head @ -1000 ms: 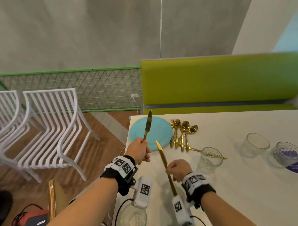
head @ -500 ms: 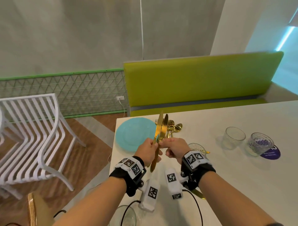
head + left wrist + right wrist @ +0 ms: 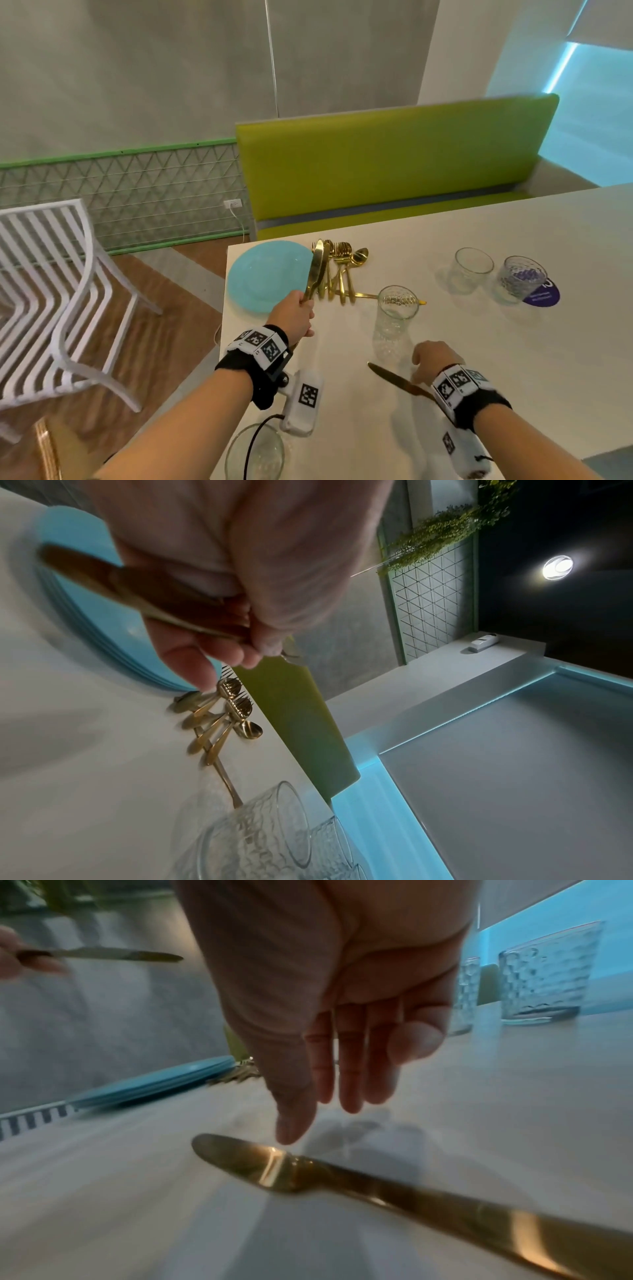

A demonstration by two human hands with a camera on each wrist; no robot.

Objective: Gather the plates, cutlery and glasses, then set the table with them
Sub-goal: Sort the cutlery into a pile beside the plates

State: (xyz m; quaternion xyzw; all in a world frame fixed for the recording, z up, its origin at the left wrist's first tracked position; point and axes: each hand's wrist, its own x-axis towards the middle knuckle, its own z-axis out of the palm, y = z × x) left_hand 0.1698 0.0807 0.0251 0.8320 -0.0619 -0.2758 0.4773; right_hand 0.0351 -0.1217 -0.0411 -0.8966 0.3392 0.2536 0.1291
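Note:
My left hand (image 3: 294,317) grips gold knives (image 3: 317,270) by the handles, blades pointing up; two blades seem to lie together. It hovers by the right edge of the stacked blue plates (image 3: 263,277). The left wrist view shows my left hand's fingers (image 3: 240,647) curled round the handles (image 3: 137,593). My right hand (image 3: 433,356) is open and empty, its fingers (image 3: 342,1091) straight just above another gold knife (image 3: 397,378) lying flat on the white table (image 3: 513,359). That knife's blade (image 3: 260,1167) points left.
A pile of gold forks and spoons (image 3: 342,270) lies right of the plates. Three textured glasses (image 3: 394,318) (image 3: 471,270) (image 3: 520,279) stand on the table, the last on a purple coaster. Another glass (image 3: 255,452) sits at the near edge. A green bench (image 3: 394,164) is behind, a white chair (image 3: 51,291) on the left.
My hands met and the right one passed its knife to the left. The right hand then came down, empty and open, over the knife on the table.

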